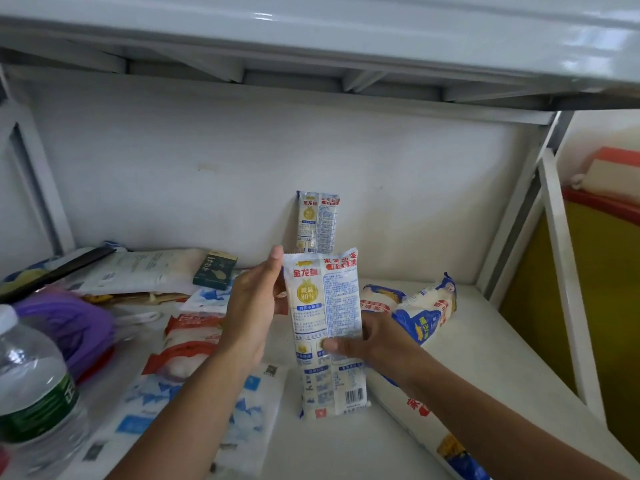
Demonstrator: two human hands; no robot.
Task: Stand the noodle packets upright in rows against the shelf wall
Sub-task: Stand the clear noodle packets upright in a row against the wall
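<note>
A white noodle packet with blue print and a gold seal is held upright above the shelf floor. My right hand grips its lower half, thumb across the front. My left hand rests against its upper left edge with straight fingers. Behind it, a second matching packet stands upright against the white back wall. More noodle packets lie flat to the right on the shelf, one stretching toward the front edge.
A water bottle stands front left beside a purple item. Flat white and blue bags, red-labelled bags and a small dark box lie left. An upper shelf hangs overhead; a frame post stands right.
</note>
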